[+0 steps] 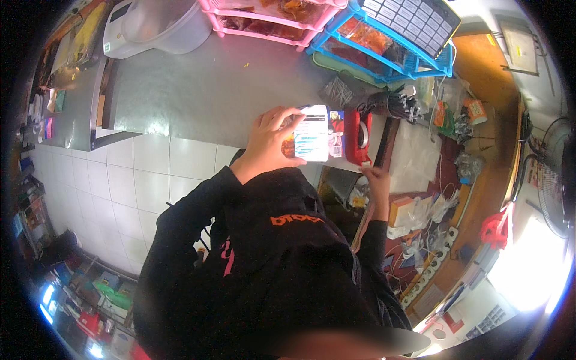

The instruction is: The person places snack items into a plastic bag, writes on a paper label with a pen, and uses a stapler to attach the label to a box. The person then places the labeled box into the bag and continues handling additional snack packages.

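Note:
My left hand grips a small package with orange-brown contents, between thumb and fingers. A white printed label covers its right side. Just right of it, on the worktop, lies a card with colourful printed figures. Beside that card stands a red tape dispenser holding a roll of tape. The fingertips of my right hand are at the dispenser's near, cutter end. Whether they pinch a strip of tape is too small to tell.
A grey metal worktop carries a white machine with a clear tub. Pink and blue racks hold bagged goods, with a tablet above. Black cable ties stand right; a power strip and plastic bags lie beyond.

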### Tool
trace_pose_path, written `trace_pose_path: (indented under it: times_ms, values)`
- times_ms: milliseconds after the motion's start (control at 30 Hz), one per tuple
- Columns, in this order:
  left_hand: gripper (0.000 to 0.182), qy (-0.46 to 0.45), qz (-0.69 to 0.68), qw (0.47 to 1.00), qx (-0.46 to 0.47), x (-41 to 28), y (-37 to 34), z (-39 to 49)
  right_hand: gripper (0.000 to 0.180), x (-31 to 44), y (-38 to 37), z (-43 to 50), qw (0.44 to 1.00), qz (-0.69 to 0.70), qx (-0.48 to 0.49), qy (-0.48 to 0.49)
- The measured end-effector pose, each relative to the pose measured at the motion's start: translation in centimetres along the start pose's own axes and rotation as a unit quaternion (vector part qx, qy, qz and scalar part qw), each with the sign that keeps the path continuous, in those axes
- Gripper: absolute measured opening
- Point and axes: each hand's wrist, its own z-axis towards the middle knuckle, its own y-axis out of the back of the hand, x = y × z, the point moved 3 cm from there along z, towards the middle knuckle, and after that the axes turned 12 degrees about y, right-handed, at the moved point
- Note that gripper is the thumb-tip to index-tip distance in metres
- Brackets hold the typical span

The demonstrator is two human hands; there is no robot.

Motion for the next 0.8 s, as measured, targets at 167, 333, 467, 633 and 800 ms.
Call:
trace_pose_path:
  times_ms: [167,333,467,633,800]
  values:
    - [0.094,-0.008,-0.006,1.000,-0.017,0.1,-0.3,0.0,0.020,17.3,-0.5,2.9,0.947,0.117,0.145,0.263]
    - [0.097,-0.005,-0.002,1.000,-0.020,0.8,-0.7,-0.1,0.017,23.2,-2.1,5.3,0.933,0.020,0.255,0.252]
    - [0.097,0.000,-0.005,1.000,-0.021,1.1,-0.9,-0.1,0.015,23.3,-1.4,5.6,0.921,0.128,0.282,0.236]
    - [0.098,0.009,-0.003,1.000,-0.011,1.2,-1.0,-0.1,0.015,23.2,-1.9,6.2,0.897,0.148,0.339,0.243]
    - [0.098,0.016,-0.021,1.000,-0.006,1.1,-0.9,-0.1,0.045,22.6,-4.3,6.7,0.923,-0.137,0.242,0.267]
